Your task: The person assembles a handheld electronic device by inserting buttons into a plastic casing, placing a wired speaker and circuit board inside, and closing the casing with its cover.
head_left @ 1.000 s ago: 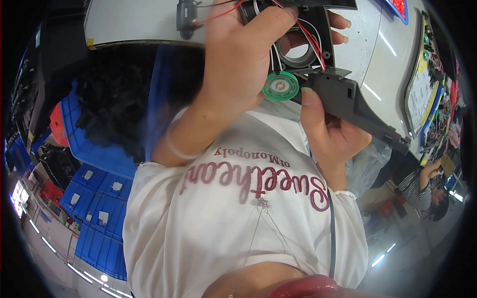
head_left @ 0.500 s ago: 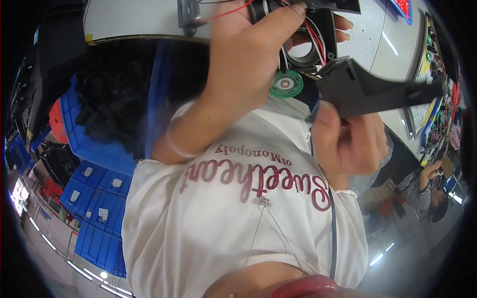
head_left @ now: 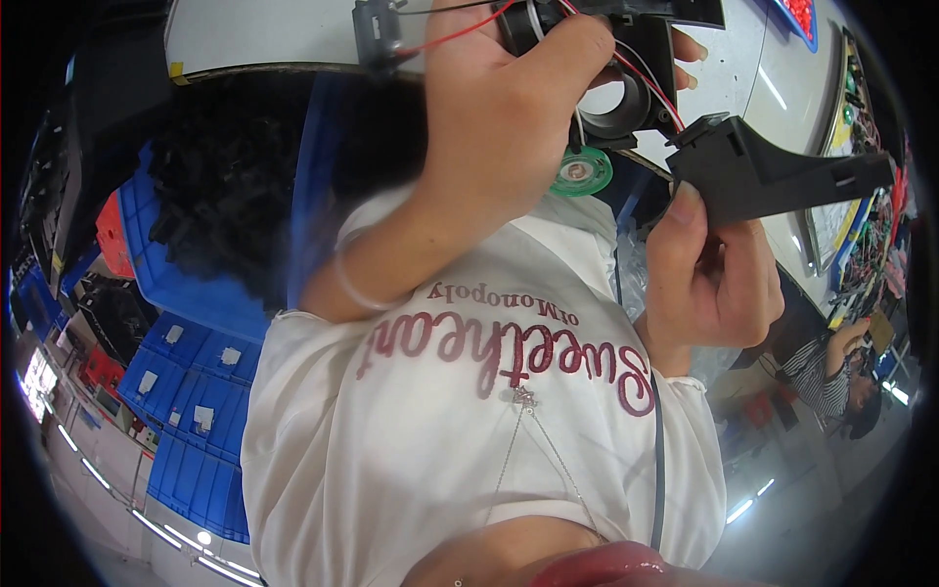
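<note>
My left hand [head_left: 518,108] is wrapped round a black plastic housing [head_left: 650,98] with a round ring opening, its thumb across the top and fingertips showing at the far side. Red, white and black wires [head_left: 641,64] run over the housing. A small dark box-shaped part [head_left: 377,34] hangs on red and black wires left of that hand. Below the housing dangles a round green disc like a small speaker [head_left: 584,171]. In my right hand [head_left: 714,279] a curved black plastic cover [head_left: 773,176] is pinched between thumb and fingers, its upper left end close to the housing.
A white worktable [head_left: 264,39] lies beyond my hands. To the left stands a blue bin [head_left: 181,279] heaped with black parts, above stacked blue crates [head_left: 201,391]. A blue tray [head_left: 810,34] of red pieces sits at far right. Another person [head_left: 831,377] works at right.
Both hands have shifted slightly right with the parts they hold. The black cover has tilted a little and the green disc has swung right and is partly turned.
</note>
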Available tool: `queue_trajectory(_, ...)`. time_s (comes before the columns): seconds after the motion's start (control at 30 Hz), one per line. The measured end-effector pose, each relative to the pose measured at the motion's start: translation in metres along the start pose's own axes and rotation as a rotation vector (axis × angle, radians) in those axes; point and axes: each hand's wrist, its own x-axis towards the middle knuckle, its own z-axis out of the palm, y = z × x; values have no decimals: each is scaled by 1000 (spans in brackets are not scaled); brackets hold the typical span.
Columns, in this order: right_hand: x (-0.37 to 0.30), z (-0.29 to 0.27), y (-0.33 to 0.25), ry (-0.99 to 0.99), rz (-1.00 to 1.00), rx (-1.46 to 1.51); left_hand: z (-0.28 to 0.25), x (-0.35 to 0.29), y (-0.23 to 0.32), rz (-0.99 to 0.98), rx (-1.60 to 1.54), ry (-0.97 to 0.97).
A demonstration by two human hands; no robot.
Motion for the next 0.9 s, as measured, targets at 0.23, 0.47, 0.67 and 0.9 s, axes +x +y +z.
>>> queue_trajectory(0.23,-3,1,-4,-32,-2,17,4,0,5,-31,37,4)
queue_trajectory(0.47,-5,0,-6,-33,5,42,2,1,2,-2,66,33)
queue_trajectory(0.67,-10,6,-4,-67,36,26,2,2,2,24,113,41)
queue_trajectory(0.9,-4,5,-9,37,204,53,3,2,0,25,115,26)
